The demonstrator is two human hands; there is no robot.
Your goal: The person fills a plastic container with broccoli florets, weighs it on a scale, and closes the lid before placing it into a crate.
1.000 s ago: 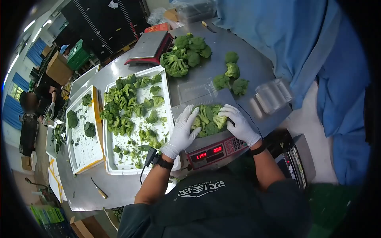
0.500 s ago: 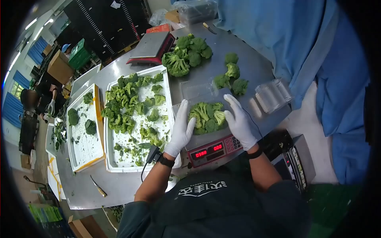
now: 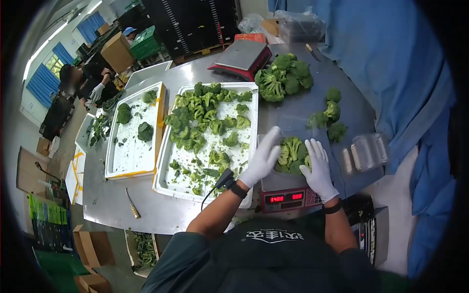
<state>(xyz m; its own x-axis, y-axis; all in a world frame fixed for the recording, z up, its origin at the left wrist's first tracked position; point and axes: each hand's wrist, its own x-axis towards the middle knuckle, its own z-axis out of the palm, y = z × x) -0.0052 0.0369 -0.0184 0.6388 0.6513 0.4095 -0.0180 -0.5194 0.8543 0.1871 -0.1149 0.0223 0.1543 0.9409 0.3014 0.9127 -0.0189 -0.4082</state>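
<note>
Dark shirt (image 3: 293, 266): white lettering (image 3: 274, 235), Chinese characters, smaller line unclear. Red scale (image 3: 286, 207): right readout 0.00, left uncertain. Broccoli pile (image 3: 291, 155): on scale, between hands; no clear long axis. Right hand (image 3: 320, 172): nearer, fingers extended, overlapping pile's right edge. Left hand (image 3: 262, 158): fingers straight, gripping nothing, beside pile's left.

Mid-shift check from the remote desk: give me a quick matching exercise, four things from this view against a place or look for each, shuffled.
Things:
1. Curtain
2. Clear containers
3. Broccoli on the near scale
4. Far scale

Places or looks:
A. Between the left hand and right hand
B. Beside the big broccoli heap
C. Blue, hanging
D. Transparent, near the table's right edge in view

Pairs: 1-C, 2-D, 3-A, 4-B.
</note>
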